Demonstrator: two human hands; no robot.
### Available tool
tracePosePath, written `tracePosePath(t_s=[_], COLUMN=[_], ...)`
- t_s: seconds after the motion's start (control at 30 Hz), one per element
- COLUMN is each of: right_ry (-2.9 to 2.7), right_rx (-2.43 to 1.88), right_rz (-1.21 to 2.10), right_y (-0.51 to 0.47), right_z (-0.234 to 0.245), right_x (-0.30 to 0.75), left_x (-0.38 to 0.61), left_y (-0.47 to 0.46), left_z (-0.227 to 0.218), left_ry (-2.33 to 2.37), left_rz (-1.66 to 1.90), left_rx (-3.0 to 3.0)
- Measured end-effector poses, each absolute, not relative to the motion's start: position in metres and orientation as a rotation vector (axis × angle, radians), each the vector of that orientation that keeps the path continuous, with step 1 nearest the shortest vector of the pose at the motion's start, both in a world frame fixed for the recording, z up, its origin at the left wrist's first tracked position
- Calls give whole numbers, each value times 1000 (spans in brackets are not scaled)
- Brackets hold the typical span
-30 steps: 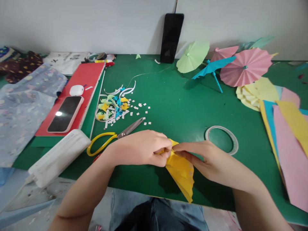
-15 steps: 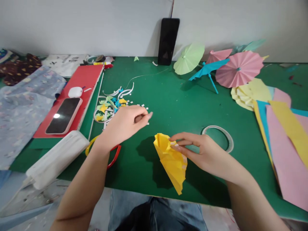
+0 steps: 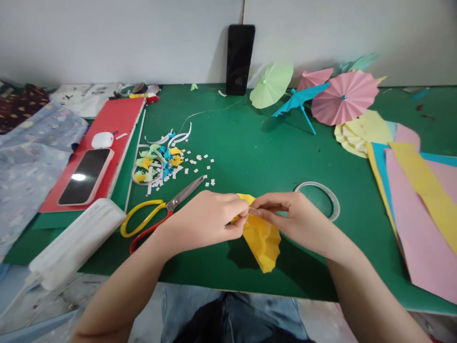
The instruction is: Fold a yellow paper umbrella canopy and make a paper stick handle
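Paper (image 3: pixel 263 242) is again pinched by left hand (image 3: pixel 216 216), beside right hand (image 3: pixel 295 215).

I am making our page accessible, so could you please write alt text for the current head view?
A person's left hand and right hand hold a pleated yellow paper over a green tabletop, close together. Scissors and paper scraps lie to the left, a white ring to the right, paper umbrellas farther back.
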State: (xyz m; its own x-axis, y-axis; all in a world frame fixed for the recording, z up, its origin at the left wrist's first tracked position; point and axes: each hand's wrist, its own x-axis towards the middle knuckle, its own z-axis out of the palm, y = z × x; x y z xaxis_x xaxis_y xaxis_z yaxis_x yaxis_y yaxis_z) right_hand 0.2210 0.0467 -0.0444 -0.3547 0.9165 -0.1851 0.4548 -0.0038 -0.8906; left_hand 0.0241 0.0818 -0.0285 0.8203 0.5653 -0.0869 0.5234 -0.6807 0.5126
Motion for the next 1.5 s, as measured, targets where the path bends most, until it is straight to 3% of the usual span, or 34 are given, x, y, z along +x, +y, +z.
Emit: tracePosePath(t_s=[1.5], right_ry=[-2079], right_rx=[-1263], right_rz=[1347], right_y=[44], right_z=[-37], right_x=[222], left_x=[19], left_y=[87], left_z=[-26], left_ry=[785], left_rz=[-42], left_rx=[2319])
